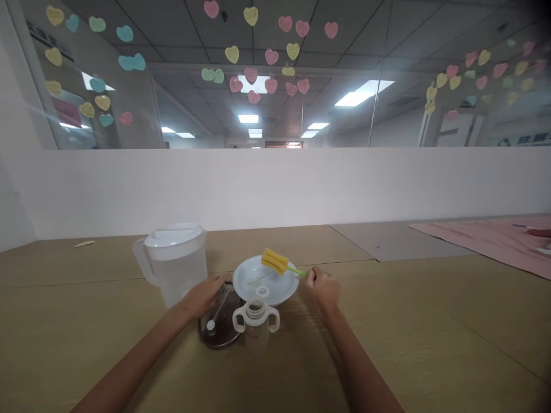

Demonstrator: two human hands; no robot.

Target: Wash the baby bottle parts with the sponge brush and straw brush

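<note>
My right hand [323, 289] is closed around the green handle of a sponge bottle brush [275, 261]. Its yellow sponge head is above a white bowl [245, 276]. My left hand [209, 295] reaches over the far left rim of a dark round tray [226, 327], close to the bowl, with its fingers stretched out; the fingertips are partly hidden. On the tray lies a thin straw with a white end piece [210, 325]. In front of the bowl stands an uncapped clear baby bottle [257, 332] with two white side handles. A white ring-shaped part [262, 293] shows just behind the bottle's mouth.
A translucent lidded pitcher [181, 267] stands behind my left forearm. At the far right lies a pink cloth [495, 238], with part of another person's hand [540, 233] beside a pen. A white wall and windows close off the table's back.
</note>
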